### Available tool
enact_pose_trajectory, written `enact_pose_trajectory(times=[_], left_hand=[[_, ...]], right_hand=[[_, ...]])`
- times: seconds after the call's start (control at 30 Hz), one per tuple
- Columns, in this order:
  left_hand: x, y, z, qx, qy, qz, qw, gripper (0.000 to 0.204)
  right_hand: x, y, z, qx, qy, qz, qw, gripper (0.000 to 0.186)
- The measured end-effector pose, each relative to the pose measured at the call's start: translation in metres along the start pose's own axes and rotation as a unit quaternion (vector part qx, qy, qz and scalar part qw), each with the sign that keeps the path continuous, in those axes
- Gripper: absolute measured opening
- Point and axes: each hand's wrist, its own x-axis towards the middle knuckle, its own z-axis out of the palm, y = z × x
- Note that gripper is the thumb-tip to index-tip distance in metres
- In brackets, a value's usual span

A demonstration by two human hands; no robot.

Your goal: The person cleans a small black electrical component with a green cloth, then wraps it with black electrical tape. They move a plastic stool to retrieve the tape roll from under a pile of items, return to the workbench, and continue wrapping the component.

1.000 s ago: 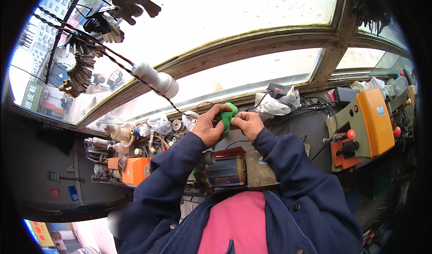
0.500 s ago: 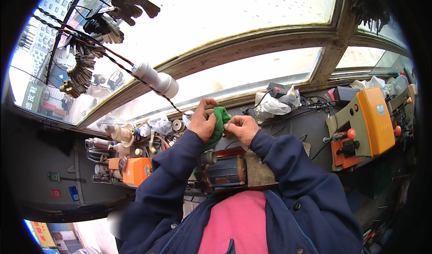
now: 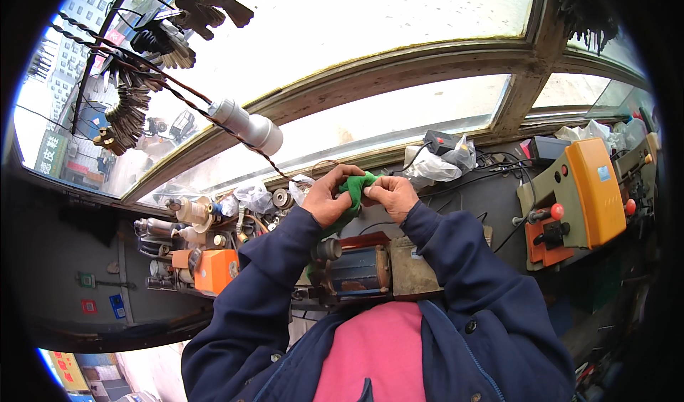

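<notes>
The cloth pinched between both hands is bright green. The jacket sleeves are dark navy, over a pink shirt. The motor below is blue-grey with rusty brown ends. The machine at right is orange and grey-green, with a red knob — and a small orange box sits at left. The pipe fitting overhead is pale grey.

green cloth partly hidden by fingers
</notes>
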Motion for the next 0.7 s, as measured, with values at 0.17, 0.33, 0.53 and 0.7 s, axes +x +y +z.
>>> enact_pose_trajectory(times=[0.17, 0.33, 0.53, 0.7], left_hand=[[-0.0012, 0.0003, 0.0069, 0.155, 0.023, 0.037, 0.987, 0.037], [-0.0013, 0.0033, 0.0095, 0.263, 0.045, 0.023, 0.964, 0.032], [-0.0022, 0.0019, 0.0117, 0.264, 0.063, 0.066, 0.960, 0.030], [-0.0045, 0.0053, 0.0109, 0.246, 0.040, 0.090, 0.964, 0.030]], right_hand=[[-0.0025, 0.0047, 0.0011, -0.091, 0.005, -0.018, 0.996, 0.016], [-0.0016, 0.0081, 0.0035, -0.119, -0.008, 0.011, 0.993, 0.016], [-0.0066, 0.0025, 0.0040, -0.112, -0.015, -0.005, 0.994, 0.013], [-0.0028, 0.0063, 0.0017, -0.099, 0.007, -0.029, 0.995, 0.018]])
